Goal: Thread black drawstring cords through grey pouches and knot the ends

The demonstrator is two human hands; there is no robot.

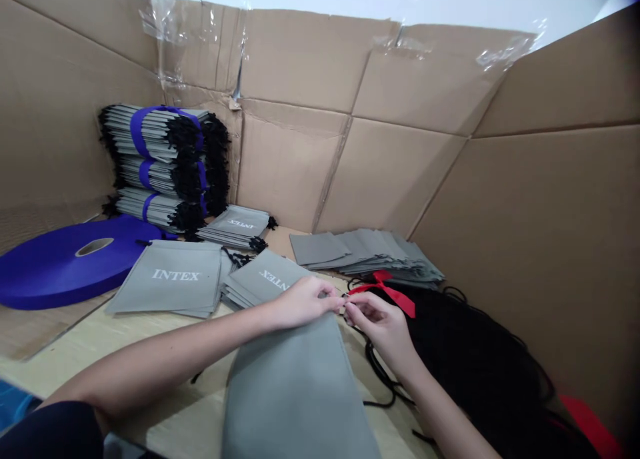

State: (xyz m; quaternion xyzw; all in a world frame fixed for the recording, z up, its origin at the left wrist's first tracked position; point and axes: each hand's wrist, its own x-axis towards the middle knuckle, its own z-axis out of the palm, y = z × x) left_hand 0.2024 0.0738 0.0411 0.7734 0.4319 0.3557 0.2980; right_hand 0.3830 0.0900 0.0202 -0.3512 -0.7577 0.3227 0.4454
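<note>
A grey fabric bag [295, 386] lies flat in front of me, its top edge away from me. My left hand [305, 300] pinches that top edge, fingers closed on the fabric. My right hand [377, 322] meets it at the same spot, fingertips pinched together on something thin, probably a black cord, too small to be sure. A mass of black cords [475, 359] tied with a red ribbon [387, 290] lies just right of my right hand.
Grey INTEX bags lie in piles: one at left [173, 282], one under my left hand [265, 279], one behind [237, 226], plain ones fanned at right [365, 251]. Bundles tied with purple band [160, 166] are stacked at back left. A purple tape roll [70, 259] lies left. Cardboard walls [550, 232] surround everything.
</note>
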